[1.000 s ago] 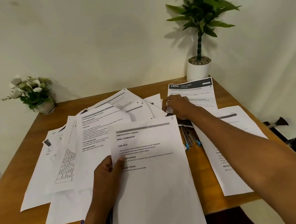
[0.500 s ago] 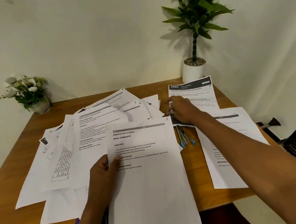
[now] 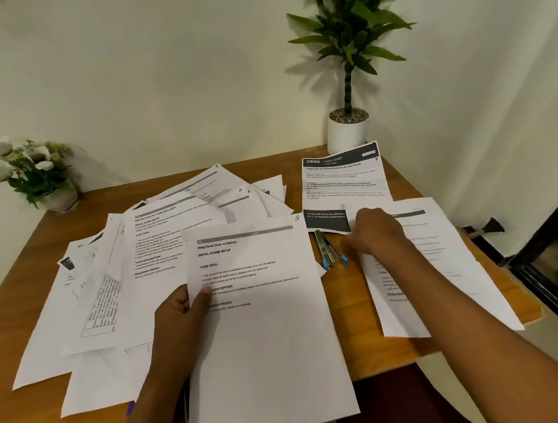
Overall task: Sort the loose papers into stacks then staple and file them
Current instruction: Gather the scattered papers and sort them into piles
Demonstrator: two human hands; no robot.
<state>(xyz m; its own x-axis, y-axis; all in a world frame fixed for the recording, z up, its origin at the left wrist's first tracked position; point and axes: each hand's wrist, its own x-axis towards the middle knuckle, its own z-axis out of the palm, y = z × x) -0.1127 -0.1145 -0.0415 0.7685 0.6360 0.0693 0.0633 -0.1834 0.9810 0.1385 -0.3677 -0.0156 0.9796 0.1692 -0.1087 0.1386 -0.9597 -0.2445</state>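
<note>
Left hand (image 3: 179,321) pinches held sheet (image 3: 266,333), thumb on top, left of stapler (image 3: 329,249), presumably to read its heading. Right hand (image 3: 376,232) just right of stapler, on placed sheet (image 3: 450,279); grip blurred, cannot tell. Loose papers (image 3: 157,244) farther left of stapler.

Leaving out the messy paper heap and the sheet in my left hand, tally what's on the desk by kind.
Potted plants: 2, tall green plant and white flowers.
Separate sheets on the right: 2, dark-headed sheet and plain sheet under the right hand.
Blue-tipped staplers: 2, as far as shows.
Total: 6.
</note>
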